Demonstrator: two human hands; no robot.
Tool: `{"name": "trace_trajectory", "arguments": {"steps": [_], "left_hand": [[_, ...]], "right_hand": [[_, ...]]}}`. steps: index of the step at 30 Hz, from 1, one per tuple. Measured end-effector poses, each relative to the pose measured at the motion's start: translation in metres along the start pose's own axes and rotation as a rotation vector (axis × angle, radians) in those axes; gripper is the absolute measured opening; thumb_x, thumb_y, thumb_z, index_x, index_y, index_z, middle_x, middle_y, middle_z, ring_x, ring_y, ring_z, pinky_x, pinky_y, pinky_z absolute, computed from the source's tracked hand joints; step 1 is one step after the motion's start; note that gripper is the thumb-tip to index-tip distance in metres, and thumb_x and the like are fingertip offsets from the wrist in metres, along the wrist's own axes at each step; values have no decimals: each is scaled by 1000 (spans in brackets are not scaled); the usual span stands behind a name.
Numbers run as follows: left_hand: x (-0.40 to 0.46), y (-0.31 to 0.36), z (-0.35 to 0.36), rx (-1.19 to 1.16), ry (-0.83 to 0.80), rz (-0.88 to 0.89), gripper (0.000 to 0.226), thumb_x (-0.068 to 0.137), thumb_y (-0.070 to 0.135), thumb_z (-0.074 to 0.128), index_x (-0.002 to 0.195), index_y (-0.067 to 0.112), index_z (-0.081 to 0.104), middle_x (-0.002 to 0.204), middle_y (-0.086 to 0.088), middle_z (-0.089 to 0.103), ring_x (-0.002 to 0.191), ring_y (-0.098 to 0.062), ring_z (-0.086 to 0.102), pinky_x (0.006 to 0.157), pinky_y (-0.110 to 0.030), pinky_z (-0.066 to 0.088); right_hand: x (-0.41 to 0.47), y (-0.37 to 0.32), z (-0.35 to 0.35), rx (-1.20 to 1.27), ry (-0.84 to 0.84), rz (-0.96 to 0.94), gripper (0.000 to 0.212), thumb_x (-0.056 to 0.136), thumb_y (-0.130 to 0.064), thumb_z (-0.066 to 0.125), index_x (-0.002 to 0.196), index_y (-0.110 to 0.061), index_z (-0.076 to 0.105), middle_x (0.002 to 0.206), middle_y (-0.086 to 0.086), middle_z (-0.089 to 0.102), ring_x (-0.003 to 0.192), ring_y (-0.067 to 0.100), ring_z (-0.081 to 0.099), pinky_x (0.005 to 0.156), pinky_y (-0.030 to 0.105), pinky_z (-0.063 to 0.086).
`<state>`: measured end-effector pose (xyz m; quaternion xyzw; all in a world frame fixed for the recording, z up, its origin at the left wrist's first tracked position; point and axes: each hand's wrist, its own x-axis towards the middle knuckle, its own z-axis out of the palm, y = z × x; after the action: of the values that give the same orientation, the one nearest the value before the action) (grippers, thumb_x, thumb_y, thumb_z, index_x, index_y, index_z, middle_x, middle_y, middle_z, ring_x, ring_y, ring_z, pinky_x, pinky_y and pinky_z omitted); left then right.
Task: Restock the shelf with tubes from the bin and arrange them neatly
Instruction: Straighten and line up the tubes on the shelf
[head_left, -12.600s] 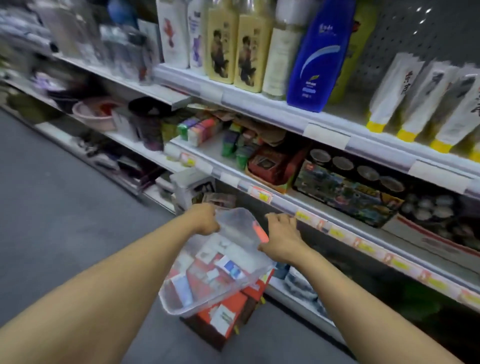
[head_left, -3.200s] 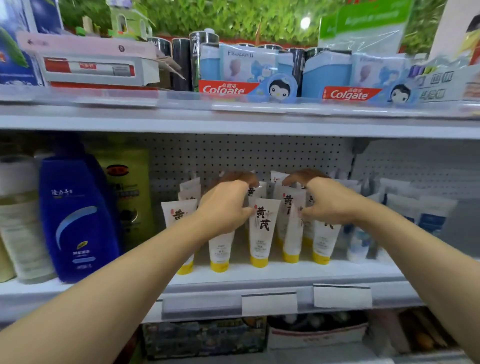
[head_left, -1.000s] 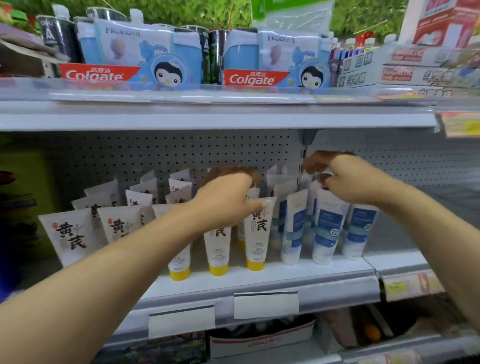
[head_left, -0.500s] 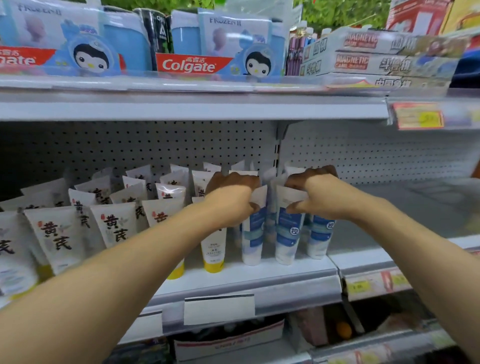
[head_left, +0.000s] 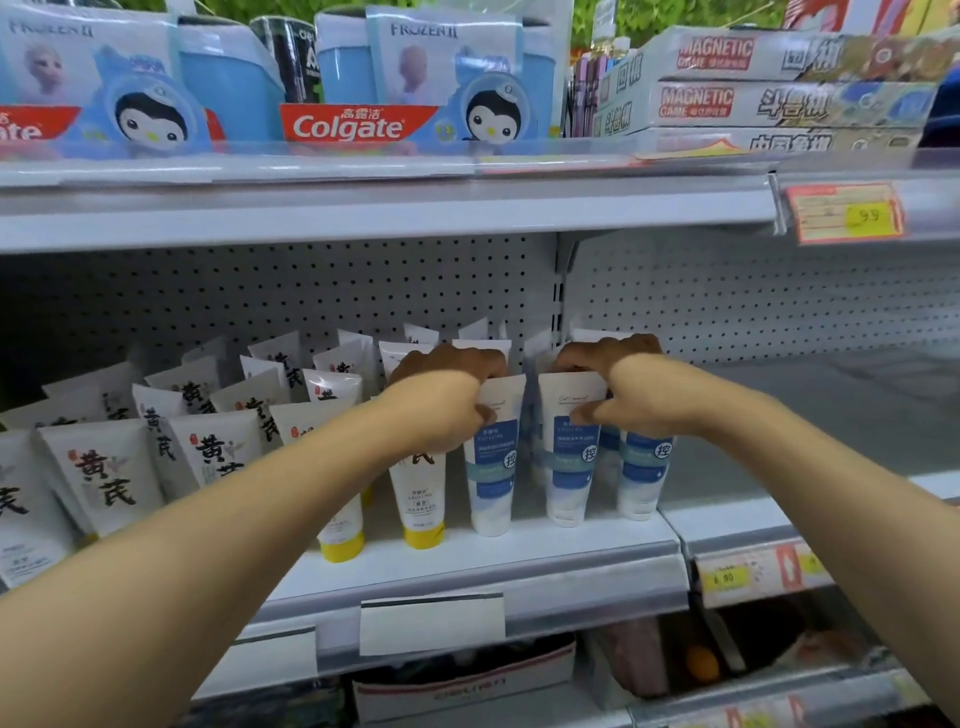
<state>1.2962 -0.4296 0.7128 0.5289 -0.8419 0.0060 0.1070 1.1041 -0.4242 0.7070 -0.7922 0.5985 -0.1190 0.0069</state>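
1. The left hand (head_left: 441, 400) is curled over the flat top end of a blue-and-white tube (head_left: 491, 457); the thumb presses the tube's front and the fingers hook over behind it.
2. The right hand (head_left: 621, 395) grips the next blue-and-white tube (head_left: 569, 452) to the right in the same way, thumb on the front face and fingers over the top edge.
3. Both held tubes stand cap-down on the shelf (head_left: 519, 551), just beside each other, near its front edge.
4. A third blue-and-white tube (head_left: 644, 478) stands to the right of them, partly hidden under the right wrist; more tube tops show behind the hands.
5. Left of the left hand, white tubes with yellow caps (head_left: 423, 499) stand in several rows running far left, most leaning.
6. The shelf section to the right (head_left: 831, 415) joins this one at an upright post (head_left: 558, 291) against the pegboard back (head_left: 260, 291).
7. A blank white label (head_left: 431, 623) sits on the shelf's front rail, with yellow price tags (head_left: 727, 577) to the right.
8. The shelf above carries Colgate packs (head_left: 363, 124) and, to the right, stacked magnetic game boxes (head_left: 753, 93).
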Motion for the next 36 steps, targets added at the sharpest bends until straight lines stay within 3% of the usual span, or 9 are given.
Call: {"name": "trace_trajectory", "arguments": {"steps": [3, 6, 12, 16, 21, 27, 30, 33, 36], "left_hand": [[2, 1, -2, -18, -7, -3, 26, 88, 32, 58, 113, 29, 51, 114, 0, 58, 97, -20, 55, 83, -33, 48], [4, 2, -8, -94, 23, -18, 28, 87, 38, 58, 113, 30, 51, 114, 4, 61, 100, -19, 58, 91, -38, 50], [13, 8, -14, -133, 94, -40, 22, 92, 35, 52, 112, 29, 52, 115, 1, 61, 101, -22, 58, 92, -40, 51], [19, 4, -15, -160, 125, -48, 16, 93, 31, 50, 109, 29, 54, 112, 3, 61, 99, -20, 58, 91, -39, 51], [24, 2, -18, -156, 150, -29, 16, 95, 28, 48, 108, 27, 56, 111, 4, 61, 94, -17, 56, 88, -32, 48], [40, 12, -19, -178, 125, 8, 16, 93, 25, 51, 103, 24, 62, 112, 5, 65, 99, -17, 60, 94, -35, 49], [55, 19, -19, -187, 81, 49, 20, 89, 33, 57, 102, 20, 66, 107, 5, 67, 95, -15, 62, 92, -30, 49], [72, 26, -15, -143, 29, 75, 27, 86, 37, 61, 99, 14, 70, 100, 0, 70, 89, -15, 64, 84, -26, 48], [86, 32, -8, -106, -26, 84, 31, 84, 36, 64, 94, 8, 71, 94, -6, 72, 81, -18, 66, 75, -26, 49]], "right_hand": [[-9, 7, -13, 132, 104, -1, 39, 85, -26, 63, 119, -33, 47, 119, -9, 56, 111, 13, 50, 97, 30, 40], [-16, 22, -24, 134, 207, 100, 28, 91, -25, 56, 119, -29, 50, 119, -5, 54, 115, 15, 48, 97, 31, 40], [-25, 39, -20, -11, 53, 207, 30, 85, -31, 63, 115, -25, 59, 119, 2, 61, 104, 21, 55, 87, 28, 45], [-28, 41, -16, -18, 58, 193, 29, 88, -21, 61, 117, -24, 59, 123, 3, 59, 105, 21, 52, 80, 22, 36], [-30, 43, -16, 18, 53, 156, 28, 88, -18, 60, 115, -26, 59, 117, -1, 62, 102, 18, 55, 81, 21, 39], [-16, 53, -27, 182, 322, 174, 30, 90, -23, 58, 120, -25, 52, 113, -4, 57, 104, 14, 51, 85, 24, 38], [-1, 54, -31, 188, 265, 213, 26, 92, -22, 55, 118, -18, 57, 110, -1, 59, 97, 20, 59, 83, 26, 44], [12, 55, -32, 117, 144, 177, 25, 91, -26, 57, 108, -10, 64, 110, 3, 65, 97, 21, 62, 91, 32, 48], [21, 53, -35, 73, 37, 132, 24, 88, -29, 61, 98, -11, 71, 101, 1, 69, 96, 21, 63, 89, 30, 48]]}}
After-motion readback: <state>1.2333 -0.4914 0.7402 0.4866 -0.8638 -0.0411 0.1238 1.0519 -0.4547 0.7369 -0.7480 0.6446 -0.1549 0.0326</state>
